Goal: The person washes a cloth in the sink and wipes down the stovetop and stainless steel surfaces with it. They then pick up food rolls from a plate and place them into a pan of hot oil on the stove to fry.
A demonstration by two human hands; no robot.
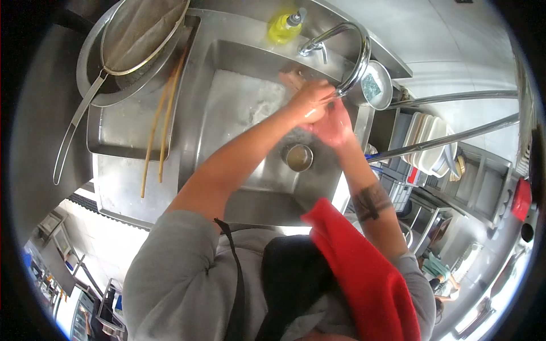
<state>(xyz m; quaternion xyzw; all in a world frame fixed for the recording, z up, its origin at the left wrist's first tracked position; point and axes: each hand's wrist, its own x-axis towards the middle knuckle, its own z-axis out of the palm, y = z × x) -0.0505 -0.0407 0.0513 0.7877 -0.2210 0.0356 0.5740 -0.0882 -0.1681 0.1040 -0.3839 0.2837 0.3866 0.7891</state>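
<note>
Both of my hands meet under the curved spout of a chrome faucet (364, 54), above a steel sink (213, 108). My left hand (310, 102) has its fingers curled together and rests against the right; no object shows in it. My right hand (333, 125) is palm up beside it, its fingers partly hidden under the spout end, and looks open with nothing in it. The skin looks wet. Below my hands, a round drain strainer (298, 158) sits in the sink floor. Some suds or water (264, 111) lie on the bottom.
A yellow soap bottle (283, 28) stands behind the sink. At left, a mesh strainer (142, 34) rests over a steel bowl (94, 85); long wooden sticks (156, 125) lie across a tray (116, 128). A bowl with a green sponge (372, 85) sits right. Stacked plates (426, 142) stand beyond.
</note>
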